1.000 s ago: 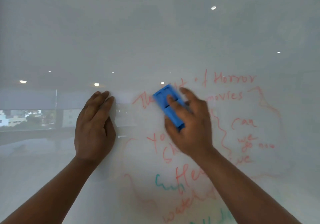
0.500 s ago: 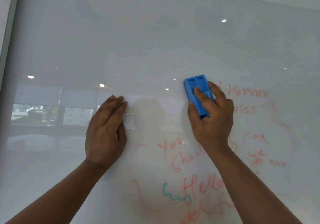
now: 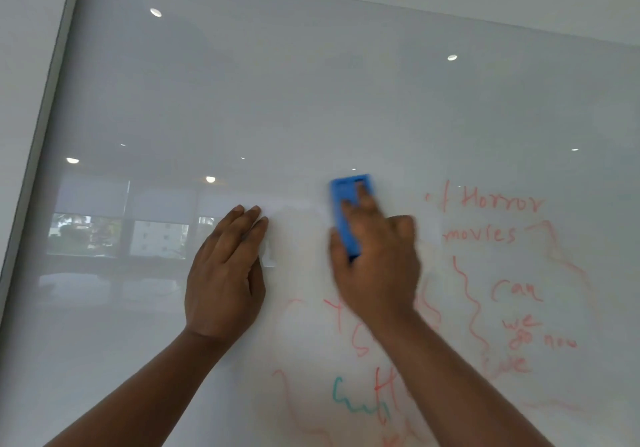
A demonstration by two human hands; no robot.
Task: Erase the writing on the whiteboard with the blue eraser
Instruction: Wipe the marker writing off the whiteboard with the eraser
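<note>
- Head view: right hand [image 3: 375, 266] is clamped around the blue eraser [image 3: 348, 213], pressing it flat on the whiteboard [image 3: 311, 100] just left of the red "of Horror" writing [image 3: 485, 201]. Left hand [image 3: 225, 273] lies open and flat on the board, left of the eraser.
- Risk, I'd say: loose sweeps just smear the ink into pink haze, and the braced palm could smudge lower lines.
- Eraser is a bright blue upright plastic block, blurred.
</note>
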